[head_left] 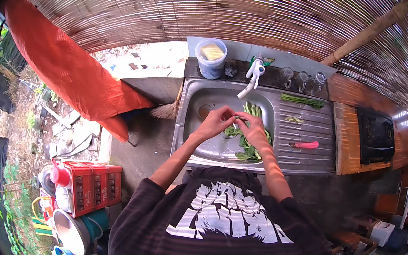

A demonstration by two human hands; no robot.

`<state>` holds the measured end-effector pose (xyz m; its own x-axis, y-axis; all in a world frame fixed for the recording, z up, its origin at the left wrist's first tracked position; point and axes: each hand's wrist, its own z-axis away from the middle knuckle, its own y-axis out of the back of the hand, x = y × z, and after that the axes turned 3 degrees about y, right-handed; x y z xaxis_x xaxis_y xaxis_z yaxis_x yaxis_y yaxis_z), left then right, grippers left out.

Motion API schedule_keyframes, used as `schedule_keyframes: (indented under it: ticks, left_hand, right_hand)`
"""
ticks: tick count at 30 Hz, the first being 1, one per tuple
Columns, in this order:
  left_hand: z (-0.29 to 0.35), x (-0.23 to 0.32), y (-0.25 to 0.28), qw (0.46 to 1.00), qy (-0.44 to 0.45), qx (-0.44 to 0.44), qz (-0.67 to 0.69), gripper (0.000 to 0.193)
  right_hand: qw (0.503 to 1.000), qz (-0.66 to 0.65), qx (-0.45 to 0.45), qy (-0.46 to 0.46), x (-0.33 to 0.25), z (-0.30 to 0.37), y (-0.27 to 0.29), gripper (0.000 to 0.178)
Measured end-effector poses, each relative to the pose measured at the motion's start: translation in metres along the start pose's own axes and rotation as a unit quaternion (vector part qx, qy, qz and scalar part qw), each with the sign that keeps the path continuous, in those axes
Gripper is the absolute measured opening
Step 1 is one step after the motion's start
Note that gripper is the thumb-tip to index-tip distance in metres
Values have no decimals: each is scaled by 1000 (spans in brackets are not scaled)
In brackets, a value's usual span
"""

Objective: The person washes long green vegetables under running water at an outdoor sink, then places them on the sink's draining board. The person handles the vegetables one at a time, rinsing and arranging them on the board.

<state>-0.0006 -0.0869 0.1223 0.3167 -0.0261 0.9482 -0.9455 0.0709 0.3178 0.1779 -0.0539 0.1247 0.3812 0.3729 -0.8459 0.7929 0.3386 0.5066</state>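
Both of my hands meet over the metal sink (188, 141), fingertips close together. My left hand (219, 122) is closed in a pinch, and so is my right hand (254, 129); between them is a small bit of green vegetable (238, 117), mostly hidden by the fingers. Beneath and beside the right hand, leafy greens (247, 153) lie in the basin, with pale green stalks (253, 109) just beyond it. On the ribbed drainboard (316, 126) to the right rest a bundle of long green stems (301, 101), some small pale green pieces (294, 119) and a pink-handled knife (305, 145).
A white tap (254, 76) reaches over the basin's far side. Behind the sink stand a white bucket (210, 67) and several glass mugs (302, 79). A black stove (376, 134) sits far right. Leftward are a broom (166, 110), an orange tarp (70, 55) and red crates (94, 188).
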Motion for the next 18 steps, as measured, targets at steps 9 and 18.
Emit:
schedule_keyframes:
  ticks: [9, 18]
  left_hand:
    - [18, -11, 36, 966, -122, 49, -223, 24]
    - [12, 19, 19, 971, -36, 26, 236, 17]
  right_hand:
    - [974, -179, 106, -94, -55, -4, 62, 15]
    - [973, -176, 102, -113, -24, 15, 86, 37]
